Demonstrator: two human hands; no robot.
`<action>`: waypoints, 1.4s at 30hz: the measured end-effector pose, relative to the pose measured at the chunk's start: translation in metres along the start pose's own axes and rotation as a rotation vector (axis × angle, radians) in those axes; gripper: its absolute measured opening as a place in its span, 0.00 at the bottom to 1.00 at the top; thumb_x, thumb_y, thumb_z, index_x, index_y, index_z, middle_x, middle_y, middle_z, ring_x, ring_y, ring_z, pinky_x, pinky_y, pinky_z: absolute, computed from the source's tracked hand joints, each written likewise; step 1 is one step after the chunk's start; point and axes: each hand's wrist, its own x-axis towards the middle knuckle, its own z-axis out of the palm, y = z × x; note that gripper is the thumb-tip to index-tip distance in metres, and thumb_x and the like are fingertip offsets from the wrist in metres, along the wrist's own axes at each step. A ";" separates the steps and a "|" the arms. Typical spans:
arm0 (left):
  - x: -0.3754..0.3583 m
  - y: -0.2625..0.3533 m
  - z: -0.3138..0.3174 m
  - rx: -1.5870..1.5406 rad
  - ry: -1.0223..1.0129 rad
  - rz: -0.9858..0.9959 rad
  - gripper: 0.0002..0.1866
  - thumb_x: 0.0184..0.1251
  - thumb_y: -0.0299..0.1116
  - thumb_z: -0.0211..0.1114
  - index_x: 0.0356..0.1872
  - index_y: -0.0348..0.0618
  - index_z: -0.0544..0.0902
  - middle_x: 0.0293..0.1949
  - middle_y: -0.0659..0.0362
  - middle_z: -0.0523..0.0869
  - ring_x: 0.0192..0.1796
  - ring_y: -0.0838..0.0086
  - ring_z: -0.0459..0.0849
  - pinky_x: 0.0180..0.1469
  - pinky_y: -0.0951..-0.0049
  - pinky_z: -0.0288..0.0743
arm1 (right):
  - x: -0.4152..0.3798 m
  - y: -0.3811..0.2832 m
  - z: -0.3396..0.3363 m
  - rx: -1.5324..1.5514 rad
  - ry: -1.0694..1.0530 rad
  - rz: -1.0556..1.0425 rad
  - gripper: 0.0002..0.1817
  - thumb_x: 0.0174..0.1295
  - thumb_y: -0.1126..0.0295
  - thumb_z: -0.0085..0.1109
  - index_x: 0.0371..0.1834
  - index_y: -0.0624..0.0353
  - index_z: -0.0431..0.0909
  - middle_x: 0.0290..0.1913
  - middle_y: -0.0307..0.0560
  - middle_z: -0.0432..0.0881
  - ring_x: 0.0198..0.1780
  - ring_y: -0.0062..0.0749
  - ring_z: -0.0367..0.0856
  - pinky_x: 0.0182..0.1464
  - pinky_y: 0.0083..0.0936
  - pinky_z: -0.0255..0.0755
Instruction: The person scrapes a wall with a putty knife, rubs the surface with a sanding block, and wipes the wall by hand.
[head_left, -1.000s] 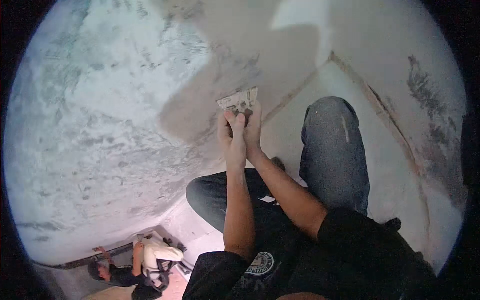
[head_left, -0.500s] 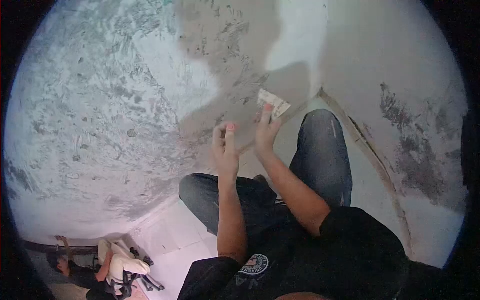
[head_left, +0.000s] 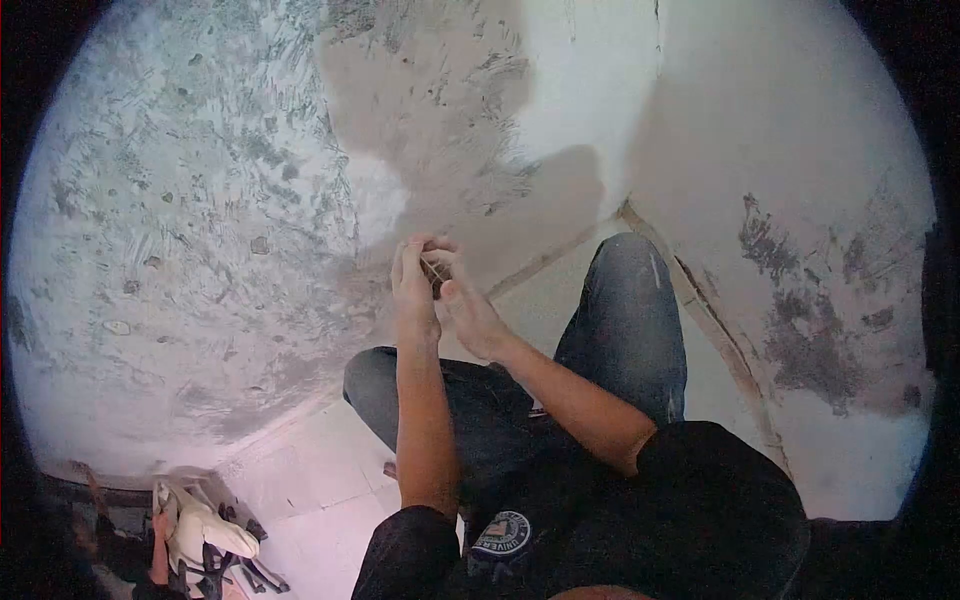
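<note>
In front of the wall, my left hand and my right hand are brought together. Between them shows a small flat piece, dark and brownish on the side facing me. Fingers cover most of it, so its kind cannot be made out. My left fingers curl over its upper edge, and my right thumb and fingers close on it from the right. Behind the hands rises the wall, pale with grey, rough smears and a few pits.
A second wall with dark patches meets the first at a corner; a rough joint runs along its foot. My bent knees are close to both walls. At lower left another person is beside a pale, cloth-like shape over dark legs.
My right hand has moved left and down with the flat piece, pale and speckled before, to meet my left hand. My left hand has shifted slightly left. The view has shifted a little.
</note>
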 end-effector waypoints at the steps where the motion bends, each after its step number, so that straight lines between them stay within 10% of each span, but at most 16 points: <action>1: 0.004 0.001 0.001 0.005 -0.008 -0.002 0.18 0.76 0.45 0.55 0.51 0.39 0.78 0.48 0.54 0.83 0.50 0.66 0.82 0.50 0.67 0.76 | 0.002 0.008 -0.007 0.000 0.009 -0.002 0.20 0.77 0.65 0.40 0.67 0.61 0.62 0.59 0.60 0.75 0.65 0.45 0.72 0.68 0.39 0.61; 4: 0.016 0.004 0.013 0.202 0.039 0.303 0.22 0.76 0.43 0.53 0.61 0.38 0.75 0.56 0.47 0.80 0.59 0.66 0.79 0.62 0.65 0.69 | 0.024 0.007 -0.036 -0.296 0.223 0.000 0.26 0.78 0.57 0.38 0.71 0.61 0.61 0.61 0.62 0.74 0.64 0.47 0.74 0.66 0.37 0.63; 6: 0.017 0.019 0.024 0.697 0.051 1.030 0.25 0.71 0.38 0.55 0.67 0.42 0.72 0.67 0.49 0.73 0.70 0.63 0.69 0.71 0.63 0.58 | 0.043 -0.009 -0.047 -0.346 0.351 0.035 0.26 0.78 0.55 0.39 0.71 0.61 0.61 0.62 0.63 0.74 0.64 0.48 0.74 0.65 0.36 0.65; 7: 0.018 0.027 0.029 0.701 0.024 1.031 0.25 0.71 0.38 0.55 0.67 0.42 0.72 0.67 0.49 0.73 0.70 0.63 0.69 0.71 0.63 0.58 | 0.055 -0.001 -0.054 -0.353 0.462 0.000 0.25 0.77 0.58 0.42 0.70 0.61 0.63 0.62 0.62 0.74 0.63 0.47 0.75 0.64 0.36 0.67; 9: 0.024 0.038 0.033 1.353 -0.334 1.265 0.30 0.64 0.30 0.58 0.70 0.51 0.70 0.70 0.56 0.71 0.74 0.66 0.64 0.76 0.61 0.51 | 0.065 0.012 -0.065 -0.353 0.603 -0.028 0.24 0.76 0.61 0.46 0.69 0.62 0.64 0.62 0.61 0.75 0.63 0.47 0.77 0.63 0.36 0.68; 14: 0.072 0.016 0.060 1.733 -0.629 1.284 0.37 0.58 0.25 0.62 0.71 0.63 0.69 0.73 0.66 0.67 0.75 0.71 0.64 0.78 0.58 0.51 | 0.083 0.055 -0.082 -0.864 0.613 -0.211 0.25 0.64 0.73 0.60 0.65 0.64 0.67 0.59 0.57 0.76 0.55 0.50 0.81 0.55 0.41 0.75; 23: 0.125 0.003 0.084 1.756 -0.814 1.239 0.29 0.61 0.31 0.59 0.66 0.62 0.74 0.74 0.64 0.67 0.77 0.64 0.61 0.77 0.56 0.55 | 0.106 0.069 -0.091 -0.876 0.720 -0.159 0.34 0.63 0.67 0.61 0.71 0.64 0.62 0.65 0.62 0.72 0.53 0.55 0.81 0.49 0.43 0.78; 31: 0.116 -0.008 0.082 1.751 -0.662 1.196 0.22 0.59 0.33 0.61 0.56 0.63 0.81 0.72 0.64 0.70 0.77 0.60 0.61 0.74 0.52 0.57 | 0.102 0.053 -0.093 -0.333 0.474 0.078 0.40 0.63 0.69 0.62 0.77 0.61 0.55 0.68 0.63 0.69 0.63 0.57 0.75 0.61 0.42 0.72; 42: 0.115 -0.012 0.088 1.809 -0.594 1.246 0.21 0.57 0.35 0.66 0.54 0.65 0.82 0.65 0.67 0.75 0.76 0.59 0.61 0.71 0.50 0.57 | 0.104 0.080 -0.099 -0.507 0.547 -0.126 0.41 0.62 0.66 0.66 0.76 0.59 0.56 0.65 0.55 0.73 0.58 0.46 0.79 0.54 0.34 0.78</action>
